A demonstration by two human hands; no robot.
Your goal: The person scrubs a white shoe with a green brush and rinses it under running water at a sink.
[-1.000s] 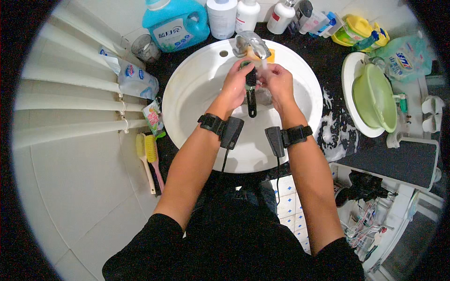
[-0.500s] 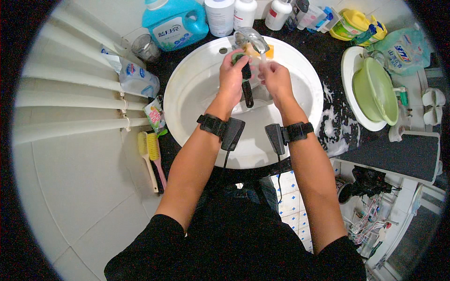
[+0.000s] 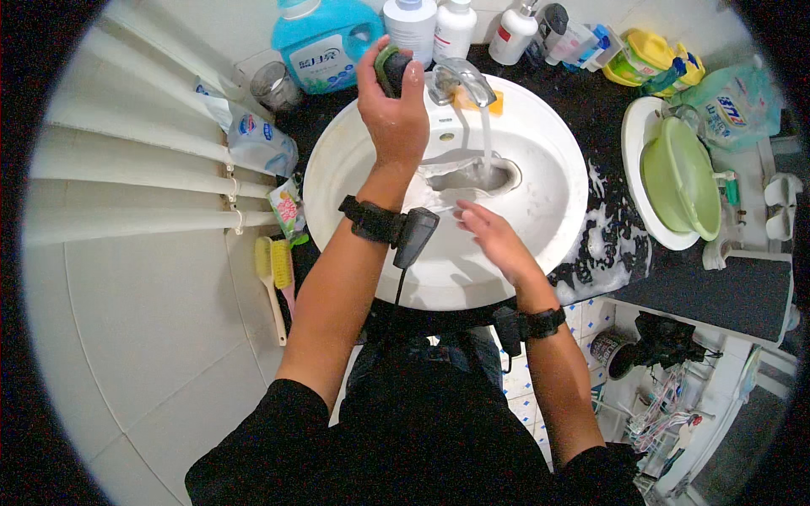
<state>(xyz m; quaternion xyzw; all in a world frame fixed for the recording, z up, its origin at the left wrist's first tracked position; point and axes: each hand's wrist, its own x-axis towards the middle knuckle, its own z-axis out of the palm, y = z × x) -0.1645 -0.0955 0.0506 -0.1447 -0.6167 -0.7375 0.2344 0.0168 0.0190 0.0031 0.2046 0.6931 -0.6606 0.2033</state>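
While water runs from the tap [image 3: 460,80], left hand [image 3: 392,110] grasps a dark sponge [image 3: 390,67] beside it; right hand [image 3: 489,236], fingers released, hovers below it.

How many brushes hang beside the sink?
2: a cream long-handled brush and a yellow brush with a pink handle, side by side left of the white sink. Others may be hidden.

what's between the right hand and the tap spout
In the head view, only the falling water stream and wet white basin lie between right hand and tap spout.
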